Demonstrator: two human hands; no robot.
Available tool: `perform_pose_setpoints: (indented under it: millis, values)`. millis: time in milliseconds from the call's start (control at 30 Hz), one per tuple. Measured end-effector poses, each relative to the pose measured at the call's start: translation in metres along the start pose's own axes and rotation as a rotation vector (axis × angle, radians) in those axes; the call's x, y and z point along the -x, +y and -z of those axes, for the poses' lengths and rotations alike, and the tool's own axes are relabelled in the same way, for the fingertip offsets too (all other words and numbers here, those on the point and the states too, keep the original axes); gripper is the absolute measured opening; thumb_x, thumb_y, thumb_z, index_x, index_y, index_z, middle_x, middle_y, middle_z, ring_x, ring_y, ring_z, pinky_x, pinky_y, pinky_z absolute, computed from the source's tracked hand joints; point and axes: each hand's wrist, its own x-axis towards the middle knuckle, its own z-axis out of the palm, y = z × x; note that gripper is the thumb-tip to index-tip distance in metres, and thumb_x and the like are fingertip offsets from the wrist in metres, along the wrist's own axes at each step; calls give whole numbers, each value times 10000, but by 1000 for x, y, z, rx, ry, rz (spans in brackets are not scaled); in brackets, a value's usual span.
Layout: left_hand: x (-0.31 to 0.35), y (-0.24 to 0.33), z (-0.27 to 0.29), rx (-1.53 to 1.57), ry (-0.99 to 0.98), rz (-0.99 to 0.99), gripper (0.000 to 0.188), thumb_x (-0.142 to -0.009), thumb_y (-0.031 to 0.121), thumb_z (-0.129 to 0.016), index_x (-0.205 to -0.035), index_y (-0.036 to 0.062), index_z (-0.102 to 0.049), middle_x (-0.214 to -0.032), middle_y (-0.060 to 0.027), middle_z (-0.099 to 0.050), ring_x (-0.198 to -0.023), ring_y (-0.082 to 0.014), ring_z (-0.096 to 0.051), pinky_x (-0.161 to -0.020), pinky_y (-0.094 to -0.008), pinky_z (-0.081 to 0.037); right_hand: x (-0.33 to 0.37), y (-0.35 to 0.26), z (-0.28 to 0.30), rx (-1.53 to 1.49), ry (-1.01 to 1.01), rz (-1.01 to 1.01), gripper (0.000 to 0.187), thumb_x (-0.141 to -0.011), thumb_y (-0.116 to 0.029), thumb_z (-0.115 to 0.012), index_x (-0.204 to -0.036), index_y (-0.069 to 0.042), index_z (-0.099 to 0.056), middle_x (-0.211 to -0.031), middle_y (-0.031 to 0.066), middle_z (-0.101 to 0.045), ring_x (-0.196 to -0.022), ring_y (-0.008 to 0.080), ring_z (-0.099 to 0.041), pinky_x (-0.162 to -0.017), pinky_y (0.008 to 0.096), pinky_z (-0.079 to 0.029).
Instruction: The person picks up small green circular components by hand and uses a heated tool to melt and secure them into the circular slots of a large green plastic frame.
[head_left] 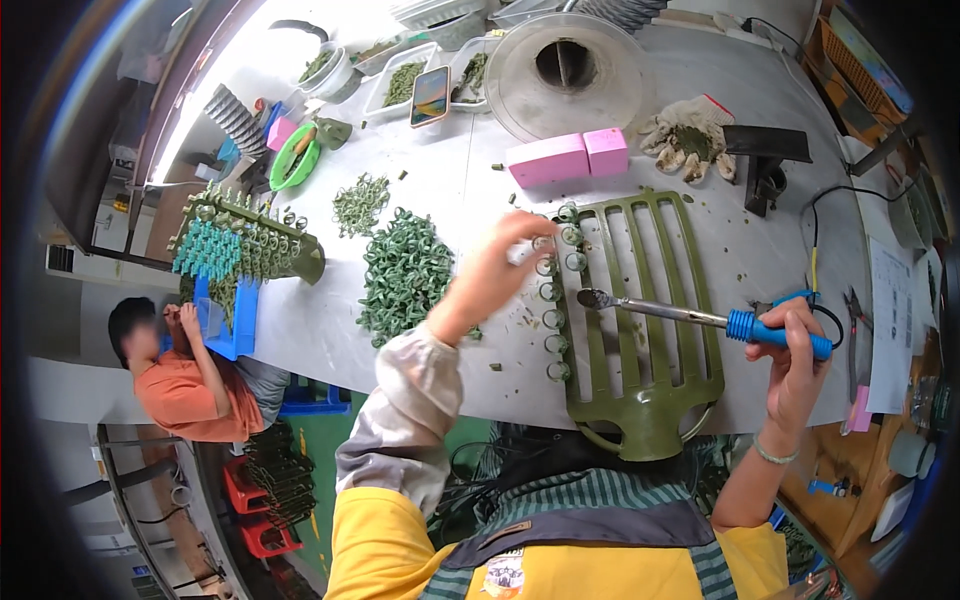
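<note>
Two hands in use. Right hand (790,345) is closed around a blue-handled iron (700,316), its tip pointing toward the left hand (490,275). Should the iron be hot, a leftward slip could burn those fingers or scorch the green rack (652,418) to their right. Left forearm reaches forward, fingers bent over the rings (553,318); whether they pinch one cannot be told.
</note>
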Motion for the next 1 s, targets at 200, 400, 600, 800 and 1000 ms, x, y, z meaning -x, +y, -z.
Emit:
perform_pose_setpoints:
  millis: [200, 400, 600, 800, 1000]
  values:
    - [31, -69, 78, -949, 199, -45, 122, -891, 117, -676, -996, 55, -674, -871, -93, -624, -804, -279, -614, -729, -372, -499, 4, -4, -1, 6, -4, 3, 270, -961, -144, -528, -828, 66, -634, -860, 77, -595, -572, 168, -633, -519, 264, -563]
    - [41, -73, 81, -432, 46, 338, 271, -879, 18, -620, -1130, 86, -696, -884, -98, -600, -836, -205, -607, -782, -306, -504, 9, -9, -1, 34, 5, 29, 274, -962, -149, -526, -843, 72, -637, -857, 80, -592, -582, 169, -637, -522, 263, -561]
    - [40, 6, 62, 423, 43, 440, 280, -906, 5, -663, -1186, -4, -665, -1122, -4, -595, -945, -64, -621, -840, -207, -501, 12, -11, 3, 39, 18, 23, 292, -966, -157, -528, -841, 82, -639, -847, 78, -595, -588, 168, -641, -538, 261, -565]
    - [37, 48, 0, -63, -59, 15, 281, -848, 38, -727, -1124, 79, -702, -1140, -68, -668, -1060, -209, -614, -867, -333, -521, 13, -5, 5, 37, -11, 17, 281, -970, -159, -545, -846, 74, -642, -839, 74, -608, -611, 166, -658, -552, 262, -569]
    - [31, 36, -28, -232, -79, -63, 294, -815, 48, -731, -1103, 96, -705, -1112, -53, -699, -1073, -255, -608, -957, -379, -449, 11, 8, 4, -16, -19, -17, 255, -975, -159, -554, -873, 60, -637, -854, 71, -629, -619, 176, -674, -585, 279, -591]
